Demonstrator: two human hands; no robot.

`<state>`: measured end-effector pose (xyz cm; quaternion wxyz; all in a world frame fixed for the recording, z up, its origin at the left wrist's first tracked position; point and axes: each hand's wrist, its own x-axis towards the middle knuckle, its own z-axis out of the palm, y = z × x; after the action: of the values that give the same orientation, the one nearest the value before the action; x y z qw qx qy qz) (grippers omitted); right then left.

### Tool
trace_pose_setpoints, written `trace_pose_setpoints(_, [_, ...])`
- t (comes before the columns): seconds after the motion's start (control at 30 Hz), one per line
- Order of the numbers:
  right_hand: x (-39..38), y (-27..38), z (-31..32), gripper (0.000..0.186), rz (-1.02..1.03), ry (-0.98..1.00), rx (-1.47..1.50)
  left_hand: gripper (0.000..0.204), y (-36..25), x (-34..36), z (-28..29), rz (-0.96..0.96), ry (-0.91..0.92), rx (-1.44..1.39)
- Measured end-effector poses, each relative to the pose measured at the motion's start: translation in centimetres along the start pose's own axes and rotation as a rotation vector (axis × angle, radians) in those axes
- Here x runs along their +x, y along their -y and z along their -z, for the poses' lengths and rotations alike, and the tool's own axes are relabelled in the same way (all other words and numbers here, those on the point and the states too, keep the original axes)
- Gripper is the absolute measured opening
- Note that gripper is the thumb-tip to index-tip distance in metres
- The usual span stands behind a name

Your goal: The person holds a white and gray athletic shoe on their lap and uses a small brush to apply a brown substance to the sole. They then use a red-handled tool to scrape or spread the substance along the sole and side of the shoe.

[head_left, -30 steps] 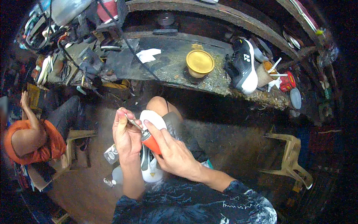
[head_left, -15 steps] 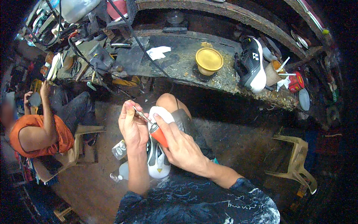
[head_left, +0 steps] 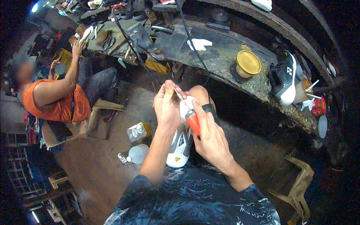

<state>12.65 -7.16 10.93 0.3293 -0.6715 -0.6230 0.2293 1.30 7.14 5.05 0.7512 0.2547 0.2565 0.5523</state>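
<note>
My right hand [head_left: 210, 135] is closed around the orange handle of an awl [head_left: 193, 123], its index finger stretched along the dark collar. The awl's thin metal shaft slants up to the left. At its upper end, my left hand [head_left: 167, 108] is closed in a pinch at the tip; whether it also holds something fine such as thread is too small to tell. Below the hands, a white shoe [head_left: 177, 159] with grey, black and yellow details rests on my lap. Another white rounded piece [head_left: 184, 108] shows behind the awl, partly covered by my fingers.
A worn workbench [head_left: 221, 48] carries a yellow-lidded tub [head_left: 248, 63], a black-and-white shoe [head_left: 285, 80] and a red can [head_left: 318, 106]. Bottles [head_left: 138, 153] stand on the floor at left. A person in orange [head_left: 56, 99] sits farther left. A plastic chair [head_left: 296, 183] is at right.
The whole view has swung, so bench, person and hands appear farther right. Both hands keep nearly the same hold on the awl, which now looks more upright in the picture.
</note>
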Motion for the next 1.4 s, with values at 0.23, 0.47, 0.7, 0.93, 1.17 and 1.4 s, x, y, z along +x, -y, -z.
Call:
trace_pose_setpoints(0.23, [-1.2, -0.1, 0.6, 0.092, 0.003, 0.009, 0.019, 0.024, -3.8, 1.4, 1.3, -0.091, -0.073, 0.165])
trace_pose_setpoints(0.47, [-1.1, -1.5, 0.6, 0.093, -0.024, -0.051, 0.002, 0.032, -3.4, -0.8, 0.2, -0.079, 0.000, 0.351])
trace_pose_setpoints(0.7, [-1.6, -2.4, 0.6, 0.096, -0.119, -0.019, 0.015, 0.019, -3.6, -1.5, 0.1, -0.047, 0.119, 0.247])
trace_pose_setpoints(0.93, [-2.3, -4.7, 0.0, 0.083, -0.113, -0.017, 0.049, 0.015, -2.8, -1.4, -2.6, -0.144, 0.182, 0.506])
trace_pose_setpoints(1.17, [-3.2, -6.2, -1.0, 0.069, -0.141, -0.113, 0.091, 0.035, -0.1, -2.0, -10.4, -0.387, 0.699, 0.988])
trace_pose_setpoints(1.4, [-3.0, -10.4, -4.2, 0.041, -0.124, 0.028, 0.016, 0.073, 12.5, 0.5, -16.5, -0.695, 1.091, 1.857])
